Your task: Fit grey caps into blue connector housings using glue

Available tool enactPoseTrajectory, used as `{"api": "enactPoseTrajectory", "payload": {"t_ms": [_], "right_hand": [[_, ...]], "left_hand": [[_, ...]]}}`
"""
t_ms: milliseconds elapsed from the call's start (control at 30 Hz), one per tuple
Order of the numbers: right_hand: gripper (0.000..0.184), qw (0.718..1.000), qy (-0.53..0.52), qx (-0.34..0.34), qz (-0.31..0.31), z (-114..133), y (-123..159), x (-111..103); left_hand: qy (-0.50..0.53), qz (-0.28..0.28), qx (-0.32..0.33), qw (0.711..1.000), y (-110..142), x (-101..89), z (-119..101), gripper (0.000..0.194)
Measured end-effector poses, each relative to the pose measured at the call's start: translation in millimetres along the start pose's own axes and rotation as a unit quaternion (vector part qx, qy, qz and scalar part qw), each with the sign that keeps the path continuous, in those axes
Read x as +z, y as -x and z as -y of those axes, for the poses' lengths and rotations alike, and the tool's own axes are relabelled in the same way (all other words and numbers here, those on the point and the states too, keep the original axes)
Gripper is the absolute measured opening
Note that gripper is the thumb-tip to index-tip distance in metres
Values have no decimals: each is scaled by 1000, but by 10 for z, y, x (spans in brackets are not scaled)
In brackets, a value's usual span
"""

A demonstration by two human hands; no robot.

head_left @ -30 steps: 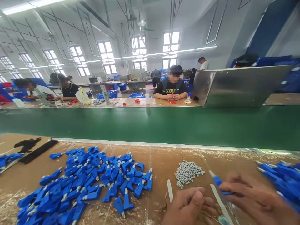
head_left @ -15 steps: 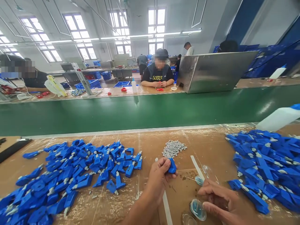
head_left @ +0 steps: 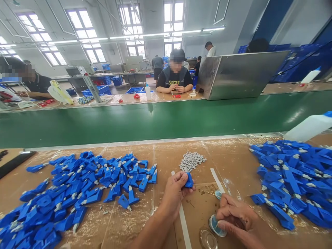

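Note:
My left hand (head_left: 174, 193) is shut on a blue plastic part (head_left: 189, 180), holding it up above the brown cardboard-covered bench (head_left: 166, 154). My right hand (head_left: 236, 221) is curled low at the lower right, with its fingertips beside a round blue-rimmed transparent disc (head_left: 214, 225). A second small disc (head_left: 218, 194) lies just beyond those fingers, and a shiny round disc (head_left: 208, 239) sits nearer me. Whatever lies inside my right fingers is hidden. Straight ahead of my left hand is a heap of small grey parts (head_left: 192, 161).
Large heaps of blue plastic parts lie to the left (head_left: 77, 183) and right (head_left: 290, 180). White strips (head_left: 216, 180) lie on the bench. Beyond it runs a green conveyor belt (head_left: 155, 119), with a co-worker (head_left: 175, 74) seated across it.
Since the oldest frame, the view has swung up and left, bringing the right heap fully into sight. My left hand now holds the blue part up, and my right hand has curled around beside the disc.

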State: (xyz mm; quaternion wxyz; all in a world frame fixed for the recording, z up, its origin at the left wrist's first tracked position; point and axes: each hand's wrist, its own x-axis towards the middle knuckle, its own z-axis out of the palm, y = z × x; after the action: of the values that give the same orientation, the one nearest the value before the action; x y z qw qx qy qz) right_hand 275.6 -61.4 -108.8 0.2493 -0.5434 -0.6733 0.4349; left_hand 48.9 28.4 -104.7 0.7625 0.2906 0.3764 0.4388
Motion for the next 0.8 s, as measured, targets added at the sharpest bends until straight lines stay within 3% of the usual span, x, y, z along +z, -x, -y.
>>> {"api": "enactPoseTrajectory", "payload": {"t_ms": [267, 567, 800], "right_hand": [[38, 999, -24, -25, 24, 198, 71, -160], [42, 978, -96, -48, -182, 379, -436, -170], [38, 968, -61, -81, -229, 380, -634, -18]], "left_hand": [[16, 30, -33, 999, 30, 36, 38, 59], [105, 69, -93, 988, -9, 11, 198, 52], [138, 85, -106, 981, -95, -55, 301, 49]]}}
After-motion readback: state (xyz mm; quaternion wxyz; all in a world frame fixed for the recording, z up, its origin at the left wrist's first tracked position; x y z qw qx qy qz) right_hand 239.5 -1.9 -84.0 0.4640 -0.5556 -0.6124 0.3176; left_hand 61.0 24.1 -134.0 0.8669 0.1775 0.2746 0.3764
